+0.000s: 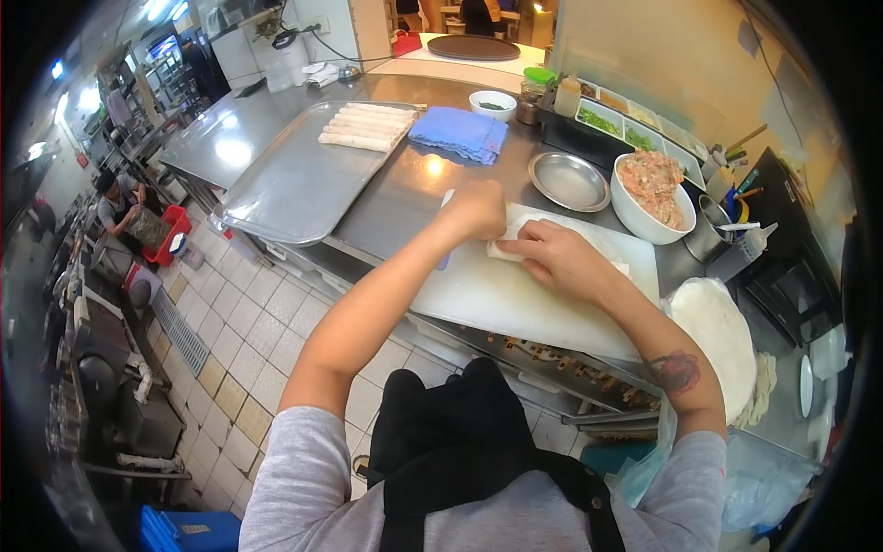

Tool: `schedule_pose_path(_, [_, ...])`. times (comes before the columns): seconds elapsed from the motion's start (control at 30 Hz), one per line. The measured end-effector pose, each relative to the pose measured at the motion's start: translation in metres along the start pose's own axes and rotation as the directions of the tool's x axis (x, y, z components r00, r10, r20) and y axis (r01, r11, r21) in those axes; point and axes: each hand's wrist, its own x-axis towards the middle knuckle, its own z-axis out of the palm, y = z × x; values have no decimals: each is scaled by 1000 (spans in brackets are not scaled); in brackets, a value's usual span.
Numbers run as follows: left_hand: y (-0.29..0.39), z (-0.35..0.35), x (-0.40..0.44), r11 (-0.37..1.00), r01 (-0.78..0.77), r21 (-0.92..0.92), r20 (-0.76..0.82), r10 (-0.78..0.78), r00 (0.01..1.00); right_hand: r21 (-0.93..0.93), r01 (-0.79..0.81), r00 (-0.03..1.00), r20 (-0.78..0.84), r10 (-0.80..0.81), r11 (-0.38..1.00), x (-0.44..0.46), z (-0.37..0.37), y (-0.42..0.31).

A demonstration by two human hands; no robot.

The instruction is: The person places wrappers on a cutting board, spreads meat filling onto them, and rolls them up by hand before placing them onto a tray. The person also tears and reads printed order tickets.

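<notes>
On the white cutting board, a pale rolled wrapper lies partly covered by my hands. My right hand bends over this roll, its fingers closed against it. Just to the left, my left hand is closed in a fist at the roll's far end; whatever its fingers hold is hidden. Thin pale wrapper sheet shows beyond my right hand. A white bowl heaped with pinkish minced filling stands beyond the board, beside a shallow metal dish.
Several pale rolls lie on a metal tray at left. Near it are a folded blue cloth and a small white bowl. Round white wrappers are stacked at right. A person crouches by a red basket.
</notes>
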Motion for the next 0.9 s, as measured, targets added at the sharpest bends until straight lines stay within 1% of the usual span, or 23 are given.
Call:
schedule_pose_path(0.03, [2,-3,-4,1000,0,-2,1,0,1000,-13,-4,1000,16,4,1000,1,-2,-1])
schedule_pose_path(0.1, [6,-7,-12,990,-6,-142,-25,3,1000,-27,-6,999,34,7,1000,1,-2,-1])
schedule_pose_path(0.13, [7,-8,-14,990,-6,-143,-25,2,1000,-24,-5,1000,26,6,1000,2,-2,-1])
schedule_pose_path(0.2, [8,-8,-15,999,-7,-33,-79,5,997,-21,-6,1000,17,6,1000,1,0,0])
schedule_pose_path(0.23, [8,-7,-14,999,-7,-36,-79,4,997,-32,5,1000,11,-4,999,1,1,1])
schedule_pose_path(0.3, [9,-4,-9,1000,-22,19,-7,22,1000,-48,25,1000,14,-24,999,1,2,4])
schedule_pose_path(0.33, [11,-4,-5,1000,-15,12,-17,16,1000,-36,27,1000,7,-27,999,0,3,4])
schedule_pose_path(0.4, [15,-4,3,986,-19,167,88,4,996,-23,50,999,10,-50,998,1,2,4])
schedule_pose_path(0.43, [16,-4,4,987,0,159,77,-12,997,-26,40,999,12,-40,999,1,1,3])
schedule_pose_path(0.5, [16,-4,5,985,15,172,134,-38,990,-24,49,999,26,-48,999,1,0,2])
schedule_pose_path(0.53, [15,-3,4,986,35,165,125,-56,991,-25,44,999,16,-44,999,1,1,1])
schedule_pose_path(0.6, [15,-1,-1,979,-58,194,43,51,998,-19,55,998,13,-55,998,1,0,-2])
schedule_pose_path(0.67, [17,-7,-6,983,-31,182,42,24,999,-8,31,999,-17,-31,999,3,-1,-5])
schedule_pose_path(0.73, [22,-17,-13,997,56,50,118,-61,991,-7,33,999,-5,-33,999,3,-1,-5])
schedule_pose_path(0.77, [14,-14,-12,997,61,50,117,-66,991,-15,18,1000,1,-18,1000,3,-2,-4])
schedule_pose_path(0.83, [-6,-5,-9,996,-68,-64,-109,61,992,-17,30,1000,1,-30,999,3,-3,-5])
schedule_pose_path(0.87, [-8,-8,-14,996,-71,-59,-108,64,992,-20,41,999,-2,-41,999,4,-3,-4])
schedule_pose_path(0.9, [-12,-9,-21,993,-38,-112,-88,28,996,-18,42,999,-6,-42,999,2,-4,-3])
